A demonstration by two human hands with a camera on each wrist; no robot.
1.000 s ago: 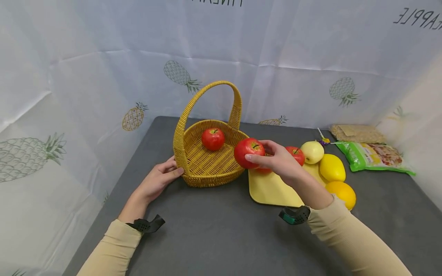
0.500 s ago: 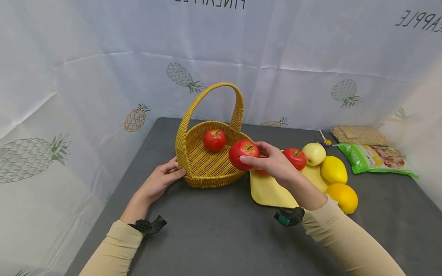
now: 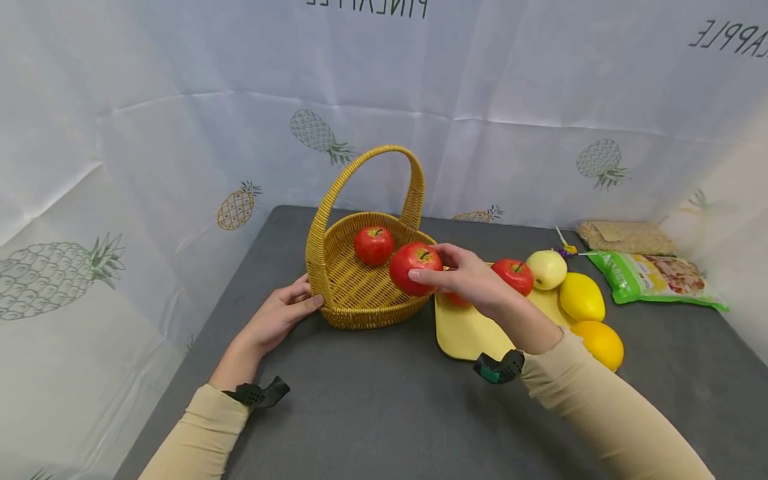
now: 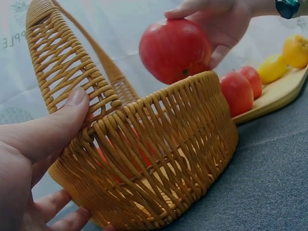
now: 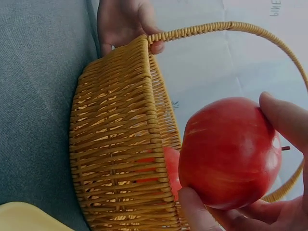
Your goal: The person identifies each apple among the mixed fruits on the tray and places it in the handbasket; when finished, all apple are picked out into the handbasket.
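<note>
Left hand: the left hand (image 3: 277, 316) lies against the near-left wall of the yellow woven wicker basket with the arched handle (image 3: 336, 293), thumb on the rim, apparently bracing it.
Basket inside: a second red apple (image 3: 373, 245) lies toward the far side.
Right hand: the right hand (image 3: 474, 280) pinches a shiny red apple (image 3: 413, 268) in its fingertips, raised above the basket's right rim.
Right: a pale yellow flat tray (image 3: 474, 330) holds another red apple (image 3: 513, 275), a pale apple (image 3: 545, 269), a lemon (image 3: 581, 297); an orange (image 3: 603, 344) sits by its edge.

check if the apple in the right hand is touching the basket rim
Apart. The left wrist view shows the held apple in the right hand with pale backdrop visible between its underside and the basket rim.
</note>
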